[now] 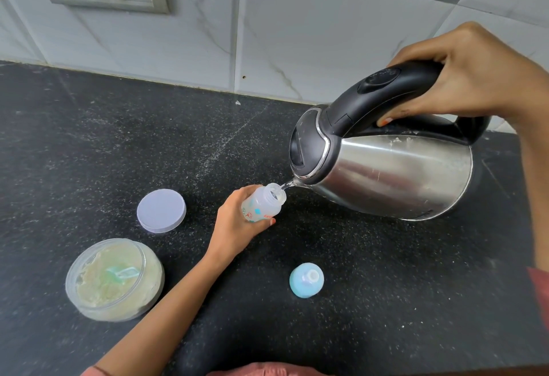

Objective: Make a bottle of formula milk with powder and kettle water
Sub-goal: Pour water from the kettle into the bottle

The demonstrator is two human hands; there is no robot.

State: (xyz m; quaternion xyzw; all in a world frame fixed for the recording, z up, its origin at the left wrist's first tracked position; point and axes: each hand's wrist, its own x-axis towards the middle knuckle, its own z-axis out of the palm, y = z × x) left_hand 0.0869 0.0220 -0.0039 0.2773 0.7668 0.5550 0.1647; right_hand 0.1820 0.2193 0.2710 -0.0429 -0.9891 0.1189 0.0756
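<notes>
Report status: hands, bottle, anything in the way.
Left hand grips small clear printed baby bottle, tilted. Right hand tips steel kettle with black handle; water entering bottle mouth. Nothing blocking the pour.

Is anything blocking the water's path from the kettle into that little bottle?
Nothing visible does. The kettle, tilted by the right hand, has its spout at the open mouth of the bottle in the left hand. The blue teat cap lies apart on the counter.
</notes>
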